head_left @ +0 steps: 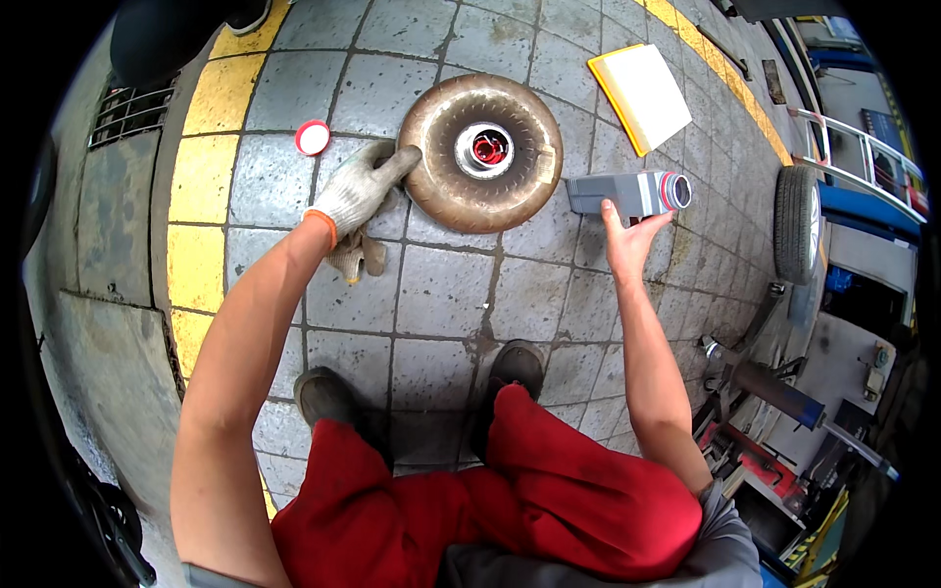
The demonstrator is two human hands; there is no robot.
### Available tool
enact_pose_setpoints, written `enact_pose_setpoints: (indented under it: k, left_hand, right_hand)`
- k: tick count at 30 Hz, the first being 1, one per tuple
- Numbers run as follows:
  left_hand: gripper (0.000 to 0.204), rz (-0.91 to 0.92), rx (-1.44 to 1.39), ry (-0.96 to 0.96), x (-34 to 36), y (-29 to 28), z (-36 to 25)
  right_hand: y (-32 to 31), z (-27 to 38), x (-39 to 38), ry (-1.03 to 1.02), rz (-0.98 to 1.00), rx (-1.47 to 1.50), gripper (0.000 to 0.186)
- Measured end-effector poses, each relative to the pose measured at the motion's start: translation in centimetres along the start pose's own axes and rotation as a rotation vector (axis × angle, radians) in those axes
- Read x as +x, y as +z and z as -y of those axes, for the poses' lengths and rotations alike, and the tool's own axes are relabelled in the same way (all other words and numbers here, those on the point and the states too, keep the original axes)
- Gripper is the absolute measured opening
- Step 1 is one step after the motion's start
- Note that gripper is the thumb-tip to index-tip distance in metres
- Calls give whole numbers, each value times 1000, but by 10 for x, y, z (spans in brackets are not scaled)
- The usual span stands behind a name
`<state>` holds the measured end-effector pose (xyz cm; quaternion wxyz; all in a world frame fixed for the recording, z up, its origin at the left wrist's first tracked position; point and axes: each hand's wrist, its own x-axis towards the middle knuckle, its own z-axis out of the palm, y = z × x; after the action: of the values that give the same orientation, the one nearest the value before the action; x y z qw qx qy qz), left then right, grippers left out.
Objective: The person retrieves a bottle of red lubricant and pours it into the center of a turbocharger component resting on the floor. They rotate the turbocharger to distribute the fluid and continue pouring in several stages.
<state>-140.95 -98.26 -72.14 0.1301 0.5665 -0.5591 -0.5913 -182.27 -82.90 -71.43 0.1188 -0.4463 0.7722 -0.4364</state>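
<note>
A rusty, round torque converter [426, 191] lies on the tiled floor in front of me, with red fluid [490, 148] in its central hub opening [472, 165]. My left hand [358, 191], in a pale knit glove with an orange cuff, grips the converter's left rim between thumb and fingers. Beyond the converter's right side, my bare right hand [630, 240] holds a grey oil bottle [613, 194]. The bottle lies tilted on its side with its uncapped mouth [682, 191] to the right. Another work glove [355, 257] lies beneath my left wrist, partly hidden.
A red and white cap [313, 137] rests on the floor at left. At the upper right lies a white panel filter [645, 96] with a yellow-orange edge. Along the right side stand a tyre [796, 225], a white ladder [867, 162] and a cylindrical tool [774, 392]. A floor grate [132, 113] is at far left.
</note>
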Motion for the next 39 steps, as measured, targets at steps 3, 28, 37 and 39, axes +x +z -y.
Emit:
enact_pose_setpoints:
  k: [3,28,37,39]
  left_hand:
    - [100,21,1,-22,-1,1,-6]
    - [102,-3,-42,3,1,3,-3]
    - [101,-26,-64,14,3,5,-1]
    - [101,-1,-81,-4,0,5,-7]
  right_hand:
    - [-2,-3,-1,-14,-10,-29,126]
    - [0,-5,-2,2,-25,-28,132]
    - [-1,-6,-1,-21,-33,-92,131]
    - [-2,-7,-1,-17,-34,-75,131]
